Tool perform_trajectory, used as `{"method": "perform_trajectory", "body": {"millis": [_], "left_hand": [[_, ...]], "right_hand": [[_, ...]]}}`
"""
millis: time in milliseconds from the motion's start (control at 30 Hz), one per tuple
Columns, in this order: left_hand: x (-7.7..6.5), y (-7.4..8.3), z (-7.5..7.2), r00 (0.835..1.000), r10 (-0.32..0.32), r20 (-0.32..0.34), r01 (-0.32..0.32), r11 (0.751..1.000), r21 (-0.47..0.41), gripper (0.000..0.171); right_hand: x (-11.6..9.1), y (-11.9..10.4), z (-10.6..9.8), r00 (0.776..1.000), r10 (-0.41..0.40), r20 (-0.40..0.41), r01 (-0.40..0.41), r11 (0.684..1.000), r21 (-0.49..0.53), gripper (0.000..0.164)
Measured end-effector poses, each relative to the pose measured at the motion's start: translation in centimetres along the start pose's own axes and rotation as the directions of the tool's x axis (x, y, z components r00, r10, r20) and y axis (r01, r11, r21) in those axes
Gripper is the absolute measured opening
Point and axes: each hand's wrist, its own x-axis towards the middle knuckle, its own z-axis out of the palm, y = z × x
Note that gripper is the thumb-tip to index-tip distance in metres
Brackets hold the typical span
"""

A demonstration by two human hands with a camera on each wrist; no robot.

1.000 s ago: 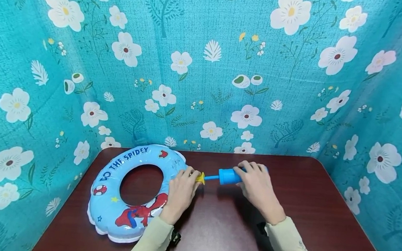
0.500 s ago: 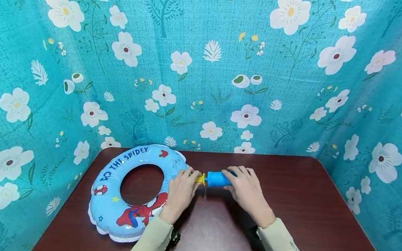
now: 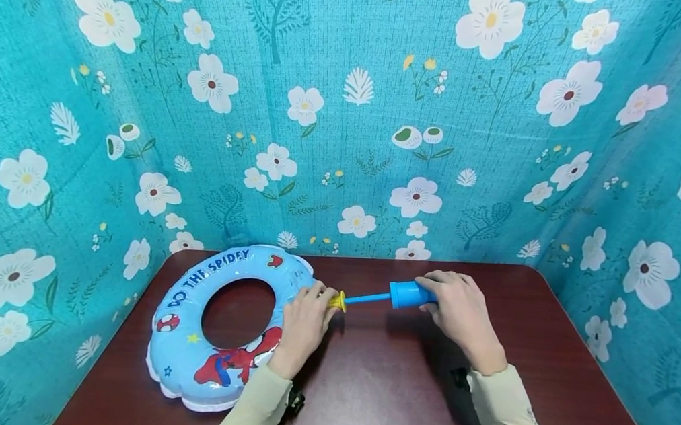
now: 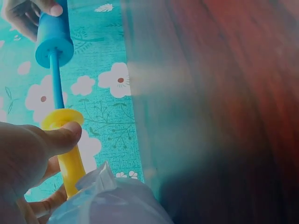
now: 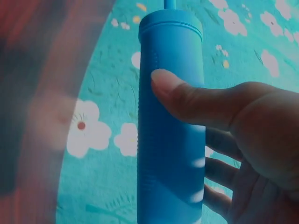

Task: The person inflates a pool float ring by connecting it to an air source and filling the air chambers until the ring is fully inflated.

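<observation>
A hand pump joins my two hands at the right side of a light blue swim ring [image 3: 175, 330]. In the head view my left hand [image 3: 305, 317] grips the pump's yellow end piece [image 3: 339, 301] right at the ring's edge. The left wrist view shows its thumb across the flanged yellow piece, with clear plastic of the ring [image 4: 117, 200] below. My right hand [image 3: 459, 311] holds the blue pump barrel [image 3: 407, 295], its thumb lying along the barrel in the right wrist view. A long stretch of thin blue rod [image 3: 368, 298] shows between barrel and yellow piece.
The swim ring lies on the left of a dark red-brown table [image 3: 546, 365]. Behind the table and along its sides hangs a teal flowered curtain [image 3: 347, 139]. Dark straps sit at both wrists.
My right hand slid the barrel left until it nearly met the yellow piece, then drew it back right, exposing the rod. The left hand and the ring have stayed in place.
</observation>
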Motion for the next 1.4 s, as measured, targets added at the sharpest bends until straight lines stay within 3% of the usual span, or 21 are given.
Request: {"method": "perform_trajectory", "body": {"millis": [267,467,633,833,1000,1167,1400], "left_hand": [[-0.1,0.4,-0.1,1.0,0.03,0.009,-0.03,0.999,0.016,0.023],[-0.1,0.5,0.1,0.999,0.036,-0.003,-0.036,0.999,-0.029,0.022],[-0.2,0.6,0.1,1.0,0.03,0.0,-0.03,0.999,-0.043,0.023],[0.0,0.6,0.0,1.0,-0.003,0.023,0.004,0.999,-0.033,0.02],[0.1,0.4,-0.2,0.999,-0.031,0.044,0.032,0.999,-0.018,0.02],[0.1,0.3,-0.2,0.999,-0.032,0.041,0.033,0.999,-0.016,0.021],[0.1,0.3,-0.1,1.0,-0.01,0.013,0.01,1.0,-0.024,0.021]], "right_hand": [[0.2,-2.7,1.7,0.998,-0.066,-0.023,0.065,0.997,-0.046,0.058],[0.2,-5.4,3.6,0.993,-0.113,-0.034,0.109,0.988,-0.108,0.055],[0.2,-6.3,4.7,0.991,-0.126,-0.054,0.121,0.988,-0.101,0.055],[0.3,-4.9,4.0,0.996,-0.089,-0.001,0.088,0.996,-0.03,0.056],[0.3,-2.0,2.0,0.998,-0.013,0.054,0.012,1.0,0.013,0.056],[0.0,0.6,0.0,0.996,0.062,0.059,-0.065,0.997,0.046,0.056],[0.1,0.7,-0.3,0.998,0.034,0.049,-0.038,0.997,0.069,0.056]]}}
